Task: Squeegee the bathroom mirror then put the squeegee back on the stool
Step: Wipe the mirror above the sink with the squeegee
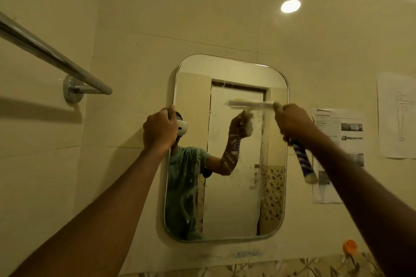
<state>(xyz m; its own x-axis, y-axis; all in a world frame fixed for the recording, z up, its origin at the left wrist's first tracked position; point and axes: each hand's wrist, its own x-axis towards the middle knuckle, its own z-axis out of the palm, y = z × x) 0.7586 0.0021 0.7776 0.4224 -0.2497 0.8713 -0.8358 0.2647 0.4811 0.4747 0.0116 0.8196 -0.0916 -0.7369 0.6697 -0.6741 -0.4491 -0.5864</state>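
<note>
A rounded rectangular mirror hangs on the tiled wall, streaked with soapy smears on its lower half. My left hand grips the mirror's left edge near the top. My right hand is closed on the squeegee, whose blue-and-white handle sticks out below my fist. The squeegee's pale blade lies flat and level against the upper glass, blurred by motion. The stool is out of view.
A chrome towel rail juts out from the wall at the upper left. Printed paper sheets are stuck to the wall right of the mirror. An orange hook sits low right above a leaf-patterned tile border.
</note>
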